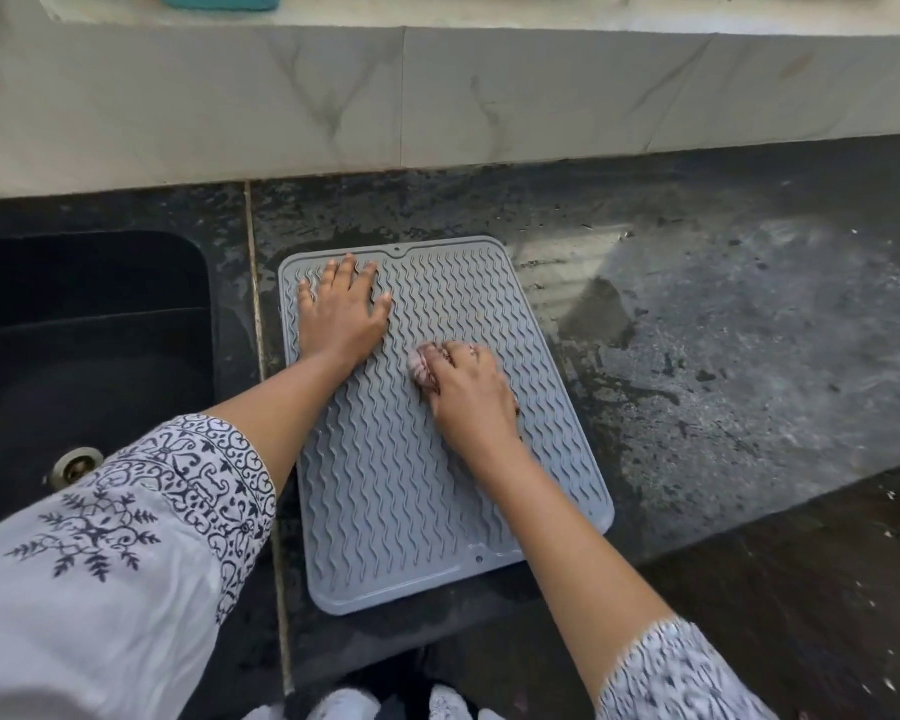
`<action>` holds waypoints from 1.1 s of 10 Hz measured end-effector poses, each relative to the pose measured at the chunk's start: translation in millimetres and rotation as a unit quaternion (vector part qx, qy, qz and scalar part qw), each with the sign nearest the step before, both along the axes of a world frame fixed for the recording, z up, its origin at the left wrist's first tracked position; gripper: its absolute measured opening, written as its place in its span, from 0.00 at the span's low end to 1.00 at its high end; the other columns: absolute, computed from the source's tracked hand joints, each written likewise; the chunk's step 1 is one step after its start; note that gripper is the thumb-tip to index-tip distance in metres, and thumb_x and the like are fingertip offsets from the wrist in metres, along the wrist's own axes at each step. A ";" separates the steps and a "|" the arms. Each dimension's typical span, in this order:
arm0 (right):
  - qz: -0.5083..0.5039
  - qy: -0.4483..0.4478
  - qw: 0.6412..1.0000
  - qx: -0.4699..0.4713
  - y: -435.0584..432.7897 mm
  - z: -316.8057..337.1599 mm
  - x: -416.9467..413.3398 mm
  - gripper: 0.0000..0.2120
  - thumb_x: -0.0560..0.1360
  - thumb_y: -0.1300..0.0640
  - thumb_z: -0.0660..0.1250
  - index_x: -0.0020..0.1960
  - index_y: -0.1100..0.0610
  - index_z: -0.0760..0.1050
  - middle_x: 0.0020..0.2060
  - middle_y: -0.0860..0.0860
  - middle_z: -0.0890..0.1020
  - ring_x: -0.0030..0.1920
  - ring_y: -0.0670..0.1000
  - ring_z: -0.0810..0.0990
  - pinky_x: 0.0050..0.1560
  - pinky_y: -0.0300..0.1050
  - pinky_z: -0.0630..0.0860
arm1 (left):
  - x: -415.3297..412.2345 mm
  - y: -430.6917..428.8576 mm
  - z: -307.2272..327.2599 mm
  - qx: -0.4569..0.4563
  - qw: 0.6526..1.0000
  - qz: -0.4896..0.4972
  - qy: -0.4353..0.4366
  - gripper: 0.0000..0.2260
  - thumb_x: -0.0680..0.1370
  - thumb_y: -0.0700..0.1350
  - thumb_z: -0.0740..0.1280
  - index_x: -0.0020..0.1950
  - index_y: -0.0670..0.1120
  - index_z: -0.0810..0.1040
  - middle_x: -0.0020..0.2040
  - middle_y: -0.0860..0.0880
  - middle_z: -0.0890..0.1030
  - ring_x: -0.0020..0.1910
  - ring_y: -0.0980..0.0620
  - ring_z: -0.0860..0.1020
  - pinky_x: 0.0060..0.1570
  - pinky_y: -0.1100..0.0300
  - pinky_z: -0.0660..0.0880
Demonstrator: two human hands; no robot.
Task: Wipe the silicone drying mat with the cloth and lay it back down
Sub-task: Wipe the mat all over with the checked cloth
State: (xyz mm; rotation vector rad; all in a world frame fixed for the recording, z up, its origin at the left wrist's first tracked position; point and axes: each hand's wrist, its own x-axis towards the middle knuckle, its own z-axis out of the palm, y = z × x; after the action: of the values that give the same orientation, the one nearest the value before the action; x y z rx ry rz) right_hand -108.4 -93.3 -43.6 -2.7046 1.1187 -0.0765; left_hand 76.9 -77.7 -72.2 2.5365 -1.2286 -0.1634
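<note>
Left hand [341, 314] lies flat, fingers spread, on the mat [385, 491]. Right hand [466, 392], fingers curled, grips the cloth [421, 367] against the mat.

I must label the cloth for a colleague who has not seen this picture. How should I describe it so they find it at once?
Right of the black sink, a grey ribbed mat lies on the dark counter. Near its middle, the right hand grips a small bunched cloth. It is the only pinkish, soft thing on the mat.
</note>
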 end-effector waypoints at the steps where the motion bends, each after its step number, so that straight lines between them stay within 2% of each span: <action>1: 0.012 0.010 1.000 0.011 41.7 8.0 -47.5 0.22 0.77 0.60 0.61 0.71 0.54 0.65 0.69 0.53 0.69 0.65 0.57 0.66 0.61 0.51 0.70 | 0.3 5.2 4.3 -0.013 1.000 -0.017 0.020 0.24 0.80 0.56 0.55 0.76 0.51 0.60 0.77 0.46 0.58 0.76 0.47 0.54 0.73 0.42 0.45; 2: 0.034 0.056 0.996 0.063 56.3 24.0 -79.8 0.20 0.78 0.57 0.60 0.70 0.53 0.67 0.69 0.51 0.67 0.63 0.56 0.66 0.59 0.50 0.71 | -4.5 24.2 12.4 -0.005 0.998 -0.069 0.009 0.25 0.80 0.54 0.58 0.76 0.51 0.59 0.77 0.47 0.58 0.76 0.48 0.53 0.73 0.42 0.44; 3: 0.009 0.021 0.993 0.118 33.4 39.4 -68.0 0.20 0.78 0.53 0.60 0.70 0.50 0.67 0.66 0.50 0.70 0.61 0.54 0.68 0.59 0.51 0.72 | -24.6 58.0 15.9 0.024 0.998 -0.061 -0.007 0.27 0.79 0.55 0.58 0.77 0.53 0.56 0.78 0.47 0.54 0.77 0.48 0.49 0.72 0.43 0.44; 4: -0.030 -0.033 0.993 0.109 1.7 28.6 -27.0 0.23 0.79 0.48 0.59 0.72 0.49 0.63 0.71 0.50 0.66 0.68 0.55 0.63 0.66 0.54 0.64 | -47.6 86.3 11.2 0.045 0.999 -0.021 0.015 0.28 0.79 0.58 0.56 0.78 0.54 0.52 0.79 0.47 0.50 0.77 0.48 0.46 0.73 0.43 0.43; 5: -0.013 0.020 0.997 0.077 -10.0 4.0 3.4 0.27 0.78 0.41 0.55 0.75 0.47 0.57 0.75 0.50 0.58 0.75 0.57 0.52 0.72 0.57 0.52 | -61.9 101.3 4.4 0.065 0.997 -0.002 0.029 0.29 0.80 0.61 0.52 0.78 0.54 0.48 0.79 0.47 0.45 0.77 0.49 0.42 0.73 0.46 0.41; 6: -0.012 0.035 0.998 0.057 -6.4 -5.1 0.2 0.26 0.79 0.46 0.57 0.75 0.49 0.57 0.74 0.51 0.60 0.74 0.58 0.53 0.71 0.57 0.54 | -67.4 107.7 -2.2 0.069 0.998 -0.001 0.013 0.29 0.80 0.62 0.48 0.78 0.53 0.45 0.79 0.47 0.43 0.77 0.49 0.40 0.74 0.47 0.40; 7: 0.018 0.013 1.000 0.018 16.5 1.0 -29.8 0.24 0.78 0.54 0.60 0.73 0.53 0.62 0.72 0.52 0.65 0.70 0.58 0.60 0.66 0.54 0.63 | -67.6 107.9 -4.2 0.076 0.997 -0.002 0.004 0.30 0.80 0.62 0.46 0.78 0.53 0.44 0.79 0.47 0.43 0.77 0.48 0.40 0.74 0.48 0.40; 8: 0.037 0.007 0.999 0.026 53.3 4.6 -74.8 0.23 0.77 0.57 0.61 0.71 0.54 0.65 0.72 0.50 0.65 0.67 0.57 0.63 0.63 0.52 0.68 | -68.1 108.1 -4.1 0.073 0.997 -0.005 -0.005 0.29 0.80 0.62 0.46 0.78 0.52 0.45 0.79 0.46 0.43 0.77 0.48 0.41 0.74 0.48 0.39; 9: 0.064 0.041 0.996 0.038 79.2 10.5 -108.1 0.22 0.77 0.55 0.61 0.71 0.53 0.66 0.71 0.49 0.65 0.64 0.56 0.65 0.63 0.50 0.70 | -68.5 108.2 -6.3 0.061 0.998 -0.001 -0.017 0.29 0.80 0.62 0.47 0.78 0.52 0.47 0.79 0.45 0.45 0.77 0.48 0.42 0.74 0.49 0.39; 10: 0.048 0.057 0.992 0.099 74.0 30.8 -111.0 0.18 0.78 0.53 0.60 0.67 0.51 0.70 0.63 0.49 0.72 0.58 0.54 0.70 0.57 0.47 0.71 | -67.8 107.6 -7.9 0.059 0.998 -0.001 -0.021 0.29 0.80 0.62 0.47 0.78 0.52 0.47 0.79 0.45 0.45 0.77 0.48 0.42 0.73 0.49 0.39; 11: -0.012 -0.005 0.978 0.209 51.0 58.4 -92.6 0.15 0.78 0.52 0.62 0.65 0.50 0.73 0.53 0.48 0.77 0.49 0.49 0.76 0.45 0.39 0.72 | -68.1 108.0 -7.9 0.060 0.998 0.000 -0.020 0.29 0.80 0.62 0.47 0.78 0.52 0.47 0.79 0.45 0.45 0.77 0.48 0.42 0.74 0.49 0.39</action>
State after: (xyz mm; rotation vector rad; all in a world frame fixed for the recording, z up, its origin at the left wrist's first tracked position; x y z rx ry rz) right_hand -201.0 -42.3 14.8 -2.3143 1.0292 0.1283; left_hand 8.8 30.3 -80.1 2.6545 -1.2689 -0.1944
